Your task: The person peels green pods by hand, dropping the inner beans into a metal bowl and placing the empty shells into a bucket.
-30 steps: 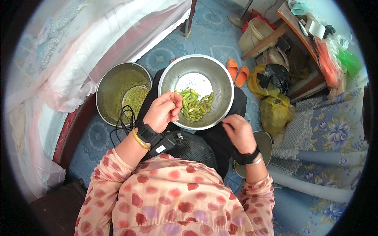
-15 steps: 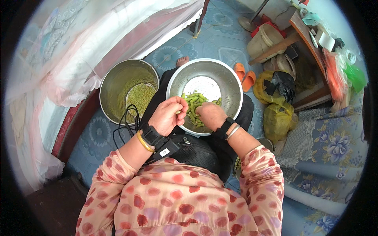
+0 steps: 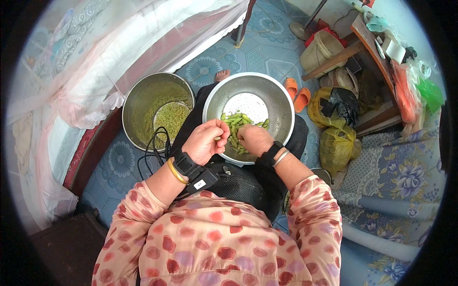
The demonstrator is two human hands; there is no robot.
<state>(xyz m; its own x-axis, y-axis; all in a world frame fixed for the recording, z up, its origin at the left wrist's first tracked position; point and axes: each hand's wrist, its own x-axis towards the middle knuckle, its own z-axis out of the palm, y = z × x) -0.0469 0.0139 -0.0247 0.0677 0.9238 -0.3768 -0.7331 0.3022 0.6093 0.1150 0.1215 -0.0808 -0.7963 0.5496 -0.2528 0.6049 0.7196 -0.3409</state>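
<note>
A metal colander [image 3: 281,102] with a perforated base rests on my lap. Green bean pods [image 3: 234,125], probably soybean, lie piled on its near side. Over the near left rim, my left hand [image 3: 205,141] is closed in a pinch, with the end of a green pod [image 3: 217,138] showing between thumb and fingers. My right hand [image 3: 256,139] reaches in at the near right of the pile with its fingers curled down; its fingertips and whatever they hold are hidden. Left of the colander stands a deep metal pot [image 3: 131,107] with shelled green beans [image 3: 171,119] at its bottom.
A black cable [image 3: 160,140] hangs by the pot's near rim. Orange slippers [image 3: 301,99] lie right of the colander. Further right are yellow plastic bags [image 3: 336,148], a pale bucket [image 3: 322,50] and a wooden table [image 3: 377,57]. A netted bed [image 3: 90,102] borders the left side.
Both hands keep nearly the same place and pose. The left fingers have shifted slightly around the pod, and the whole view has moved a little.
</note>
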